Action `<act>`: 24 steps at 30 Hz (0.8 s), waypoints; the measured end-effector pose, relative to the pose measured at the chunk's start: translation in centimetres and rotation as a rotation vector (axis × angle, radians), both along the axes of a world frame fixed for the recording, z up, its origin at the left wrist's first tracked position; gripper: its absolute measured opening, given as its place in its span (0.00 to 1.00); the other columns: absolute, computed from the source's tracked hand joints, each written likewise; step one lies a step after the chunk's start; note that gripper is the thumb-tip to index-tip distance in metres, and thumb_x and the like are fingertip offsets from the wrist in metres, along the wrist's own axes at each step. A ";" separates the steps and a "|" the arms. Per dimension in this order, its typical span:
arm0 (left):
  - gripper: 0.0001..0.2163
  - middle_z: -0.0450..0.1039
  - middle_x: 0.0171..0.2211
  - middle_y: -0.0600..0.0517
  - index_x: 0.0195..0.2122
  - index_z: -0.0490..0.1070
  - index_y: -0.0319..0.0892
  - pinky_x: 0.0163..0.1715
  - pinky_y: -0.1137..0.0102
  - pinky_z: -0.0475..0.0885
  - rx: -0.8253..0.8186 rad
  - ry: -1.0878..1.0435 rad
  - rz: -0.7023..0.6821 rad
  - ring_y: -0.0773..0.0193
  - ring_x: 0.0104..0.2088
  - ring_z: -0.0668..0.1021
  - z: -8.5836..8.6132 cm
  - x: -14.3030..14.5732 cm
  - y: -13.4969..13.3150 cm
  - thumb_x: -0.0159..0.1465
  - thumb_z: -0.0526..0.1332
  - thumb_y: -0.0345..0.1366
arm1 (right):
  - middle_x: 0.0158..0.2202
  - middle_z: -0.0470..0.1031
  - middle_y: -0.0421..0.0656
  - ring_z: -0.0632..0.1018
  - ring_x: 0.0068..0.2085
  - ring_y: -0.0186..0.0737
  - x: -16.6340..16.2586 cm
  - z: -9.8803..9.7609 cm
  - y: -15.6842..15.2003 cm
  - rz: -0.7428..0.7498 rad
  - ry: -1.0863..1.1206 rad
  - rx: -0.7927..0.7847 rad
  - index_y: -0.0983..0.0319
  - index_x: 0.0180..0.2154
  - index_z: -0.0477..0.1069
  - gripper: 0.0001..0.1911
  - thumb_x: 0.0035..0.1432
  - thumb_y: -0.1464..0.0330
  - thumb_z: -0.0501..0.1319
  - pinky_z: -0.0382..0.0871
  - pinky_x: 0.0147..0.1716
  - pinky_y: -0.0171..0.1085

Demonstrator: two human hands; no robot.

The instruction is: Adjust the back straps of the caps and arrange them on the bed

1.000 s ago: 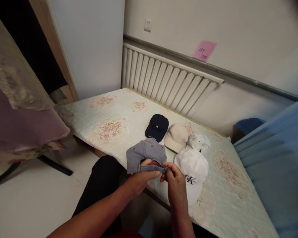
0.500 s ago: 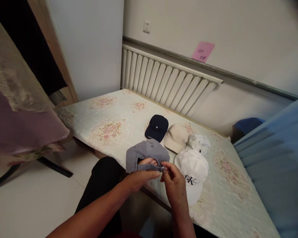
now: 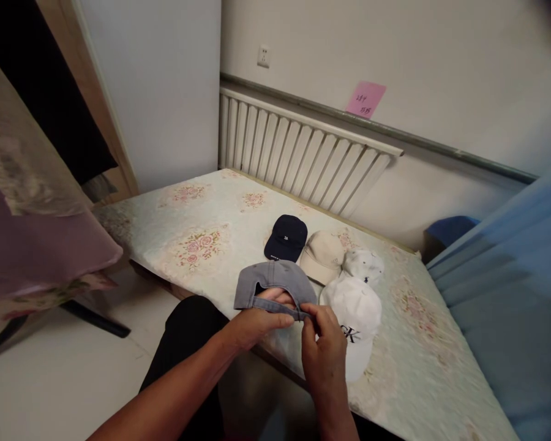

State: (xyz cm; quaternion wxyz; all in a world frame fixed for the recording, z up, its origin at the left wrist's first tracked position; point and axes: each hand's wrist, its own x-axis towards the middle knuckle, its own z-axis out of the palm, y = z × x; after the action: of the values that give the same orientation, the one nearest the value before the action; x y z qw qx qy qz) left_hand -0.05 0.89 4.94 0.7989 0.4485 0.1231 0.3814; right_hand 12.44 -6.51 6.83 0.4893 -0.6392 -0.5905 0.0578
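Observation:
A grey baseball cap (image 3: 272, 280) is held over the near edge of the mattress (image 3: 202, 214), back side toward me. My left hand (image 3: 252, 321) grips its rear strap, fingers reaching into the opening. My right hand (image 3: 321, 349) pinches the strap's end between thumb and fingers. Beyond it lie a navy cap (image 3: 285, 236), a beige cap (image 3: 321, 256), a small white cap (image 3: 362, 264) and a white cap with black letters (image 3: 356, 318), close to my right hand.
A white radiator (image 3: 298, 153) runs along the wall behind the floral mattress, with a pink note (image 3: 365, 99) above it. Blue fabric (image 3: 505, 288) hangs at the right. Purple and patterned cloth (image 3: 32, 245) hangs at the left. My dark-trousered knee (image 3: 188, 337) is below.
The view has shifted slightly left and down. Both hands stay on the grey cap's strap, which has moved a little lower, the right fingers re-gripping its end.

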 end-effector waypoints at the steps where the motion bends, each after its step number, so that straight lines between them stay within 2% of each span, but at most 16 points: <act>1: 0.19 0.72 0.42 0.48 0.44 0.69 0.40 0.48 0.66 0.64 0.017 0.026 -0.001 0.59 0.46 0.74 0.1 0.2 0.0 0.51 0.68 0.29 | 0.32 0.72 0.43 0.74 0.34 0.39 0.0 0.0 0.0 0.003 0.027 -0.029 0.60 0.35 0.71 0.09 0.56 0.71 0.53 0.67 0.35 0.37; 5: 0.15 0.74 0.38 0.49 0.39 0.71 0.39 0.43 0.69 0.67 0.016 0.176 0.103 0.61 0.42 0.75 0.3 0.8 -0.3 0.49 0.68 0.29 | 0.27 0.72 0.41 0.72 0.26 0.37 0.2 -0.1 0.0 -0.005 0.215 -0.177 0.60 0.33 0.71 0.06 0.52 0.69 0.56 0.65 0.27 0.35; 9: 0.11 0.74 0.33 0.50 0.36 0.72 0.38 0.39 0.70 0.69 0.003 0.260 0.180 0.62 0.38 0.76 0.9 1.3 -0.8 0.50 0.65 0.27 | 0.26 0.73 0.41 0.72 0.27 0.38 0.3 -0.2 -0.1 -0.029 0.322 -0.234 0.60 0.33 0.71 0.07 0.52 0.65 0.58 0.66 0.27 0.36; 15: 0.08 0.73 0.28 0.53 0.32 0.71 0.37 0.32 0.70 0.71 -0.017 0.338 0.212 0.65 0.29 0.77 1.4 1.4 -0.9 0.50 0.63 0.27 | 0.23 0.72 0.40 0.72 0.25 0.38 0.2 0.1 -0.2 -0.028 0.380 -0.236 0.60 0.33 0.70 0.08 0.51 0.64 0.58 0.65 0.25 0.35; 24: 0.09 0.71 0.30 0.54 0.32 0.67 0.38 0.35 0.67 0.73 -0.032 0.229 0.177 0.65 0.28 0.78 0.5 0.7 -0.3 0.51 0.64 0.29 | 0.21 0.68 0.38 0.68 0.23 0.36 0.6 0.8 -0.5 -0.124 0.382 -0.203 0.60 0.32 0.70 0.09 0.50 0.62 0.58 0.61 0.22 0.34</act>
State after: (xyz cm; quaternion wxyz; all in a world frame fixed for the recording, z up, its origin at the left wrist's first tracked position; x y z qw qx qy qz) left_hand 0.64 0.57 5.40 0.7498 0.4638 0.2585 0.3948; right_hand 13.08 -6.98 7.60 0.5280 -0.6978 -0.4376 0.2067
